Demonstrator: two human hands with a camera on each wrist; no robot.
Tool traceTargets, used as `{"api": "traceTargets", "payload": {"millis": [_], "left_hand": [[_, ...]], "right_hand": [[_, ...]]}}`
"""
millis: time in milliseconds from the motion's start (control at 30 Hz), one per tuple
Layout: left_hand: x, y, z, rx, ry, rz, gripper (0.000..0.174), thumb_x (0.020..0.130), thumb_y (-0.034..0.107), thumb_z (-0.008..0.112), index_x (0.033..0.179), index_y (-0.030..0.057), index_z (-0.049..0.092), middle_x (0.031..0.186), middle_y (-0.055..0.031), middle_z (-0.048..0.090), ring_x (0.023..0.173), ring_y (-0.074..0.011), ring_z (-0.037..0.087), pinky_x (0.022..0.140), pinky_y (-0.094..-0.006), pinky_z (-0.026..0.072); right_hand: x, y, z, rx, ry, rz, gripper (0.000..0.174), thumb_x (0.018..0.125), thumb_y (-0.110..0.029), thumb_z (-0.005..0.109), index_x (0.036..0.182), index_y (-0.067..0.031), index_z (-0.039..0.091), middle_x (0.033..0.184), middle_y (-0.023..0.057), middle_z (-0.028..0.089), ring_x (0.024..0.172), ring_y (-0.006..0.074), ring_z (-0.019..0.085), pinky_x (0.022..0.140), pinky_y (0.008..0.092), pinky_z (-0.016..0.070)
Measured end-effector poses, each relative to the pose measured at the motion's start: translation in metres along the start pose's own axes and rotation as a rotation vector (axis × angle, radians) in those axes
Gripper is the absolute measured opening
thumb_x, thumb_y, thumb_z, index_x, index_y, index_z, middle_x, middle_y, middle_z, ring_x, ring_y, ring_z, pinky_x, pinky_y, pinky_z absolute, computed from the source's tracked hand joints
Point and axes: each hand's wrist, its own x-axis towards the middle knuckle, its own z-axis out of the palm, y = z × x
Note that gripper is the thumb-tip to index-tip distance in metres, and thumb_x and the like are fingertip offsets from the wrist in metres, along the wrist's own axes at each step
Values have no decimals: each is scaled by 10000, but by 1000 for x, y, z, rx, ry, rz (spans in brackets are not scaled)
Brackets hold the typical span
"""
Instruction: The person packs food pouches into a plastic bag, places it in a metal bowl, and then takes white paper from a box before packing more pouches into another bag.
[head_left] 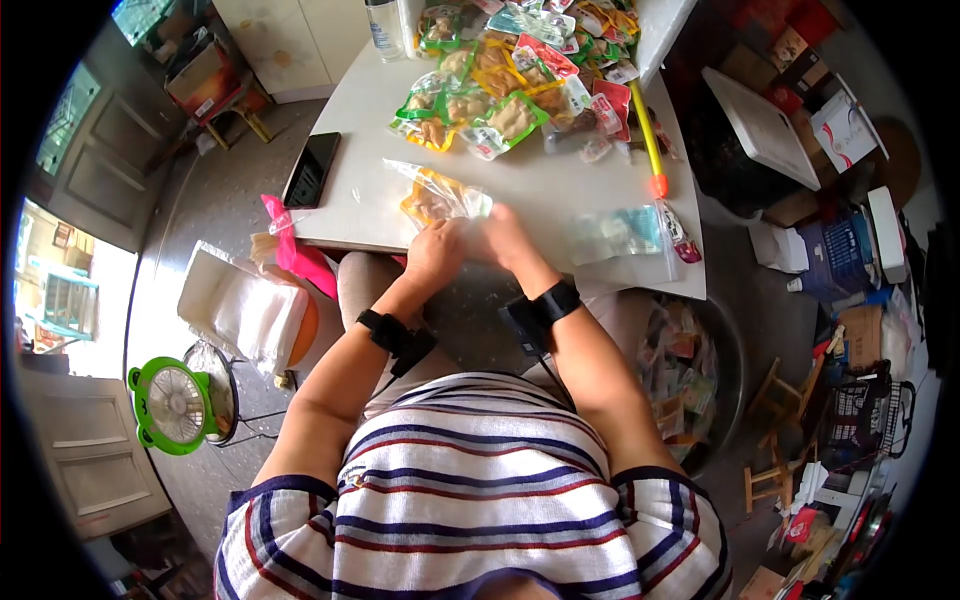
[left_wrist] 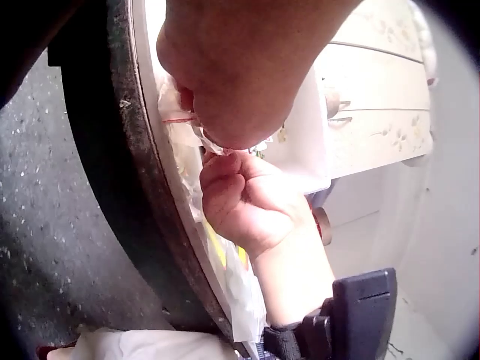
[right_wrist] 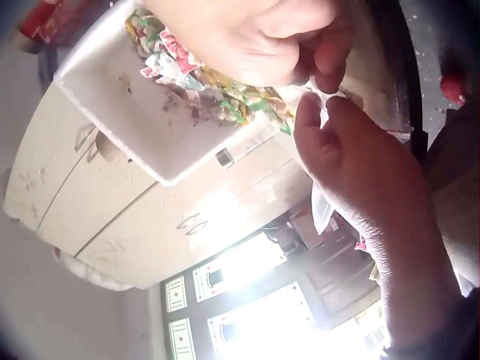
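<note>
Near the table's front edge, both hands meet at the near end of a clear plastic bag (head_left: 440, 190) with a yellow packet inside. My left hand (head_left: 437, 254) has its fingers curled on the bag's edge. Beside it, my right hand (head_left: 500, 238) pinches the same edge, slightly blurred in the head view. In the right wrist view, the fingertips of my right hand (right_wrist: 262, 37) and left hand (right_wrist: 360, 157) come together over a bit of clear film. Most of the bag is hidden there. To the right lies another clear bag (head_left: 620, 235) with a teal print.
A pile of colourful snack packets (head_left: 500, 90) covers the far part of the table, by a white foam box (head_left: 662, 35). A yellow stick (head_left: 648, 130) lies at the right, a black phone (head_left: 312, 170) at the left edge. A basin of packets (head_left: 690, 380) stands below.
</note>
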Motion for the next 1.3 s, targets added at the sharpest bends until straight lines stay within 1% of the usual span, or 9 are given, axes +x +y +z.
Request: {"api": "traceTargets", "payload": {"millis": [233, 433, 533, 667, 733, 767, 900, 1000, 1300], "left_hand": [[0, -3, -8, 11, -15, -8, 225, 718, 120, 462, 929, 76, 528, 813, -156, 549, 761, -324, 522, 656, -381, 427], [-2, -17, -4, -58, -11, -42, 214, 727, 153, 464, 927, 98, 517, 804, -134, 542, 758, -323, 521, 642, -383, 426], [2, -18, -17, -77, -130, -168, 229, 724, 194, 477, 936, 116, 516, 797, -136, 537, 747, -326, 519, 626, -382, 422], [21, -6, -38, -68, -214, -242, 250, 710, 239, 497, 913, 96, 521, 791, -157, 531, 737, -327, 518, 623, -380, 418], [41, -26, -24, 12, -82, -176, 277, 700, 250, 501, 901, 60, 513, 802, -169, 529, 765, -327, 518, 650, -386, 419], [53, -28, -22, 36, -32, -139, 285, 697, 248, 501, 903, 51, 508, 822, -174, 526, 774, -329, 516, 656, -387, 420], [99, -35, -13, 148, 18, -208, 343, 676, 224, 527, 956, 28, 504, 944, -165, 512, 873, -304, 496, 736, -367, 408], [122, -52, 7, 335, 190, -165, 390, 666, 218, 528, 1013, 45, 481, 1017, -155, 483, 951, -311, 453, 777, -383, 392], [143, -60, -8, 401, -7, -234, 253, 732, 121, 381, 941, 94, 521, 1005, -117, 501, 874, -299, 499, 726, -396, 408]], "right_hand": [[3, -4, -1, -90, -139, 105, 135, 714, -48, 465, 834, -6, 511, 657, 53, 520, 487, 133, 491, 413, 244, 412], [-16, -38, 28, 89, 5, 56, 129, 749, -52, 462, 851, 6, 515, 751, 71, 542, 633, 152, 539, 501, 260, 456], [-11, -22, 20, 99, 27, -55, 136, 762, -78, 458, 849, 9, 518, 748, 90, 549, 635, 171, 548, 523, 296, 446], [12, 9, -21, -562, 353, -475, 138, 762, -94, 470, 846, 8, 510, 772, 137, 546, 698, 246, 544, 602, 336, 424], [5, 5, -30, -838, 460, -692, 152, 764, -98, 481, 868, 11, 502, 802, 142, 548, 751, 254, 530, 656, 321, 412], [-1, 4, -30, -868, 450, -685, 159, 754, -71, 469, 881, 22, 494, 835, 190, 527, 802, 339, 501, 690, 356, 403], [-7, 9, -24, -987, 427, -882, 144, 698, -37, 474, 840, -20, 491, 852, 157, 519, 789, 334, 489, 675, 378, 406], [-7, 7, -24, -973, 427, -923, 146, 696, -35, 473, 840, -22, 492, 858, 149, 522, 799, 326, 493, 682, 371, 412], [-8, 4, -21, -902, 431, -911, 123, 695, -38, 482, 817, -21, 495, 823, 144, 527, 776, 324, 500, 665, 368, 417]]}}
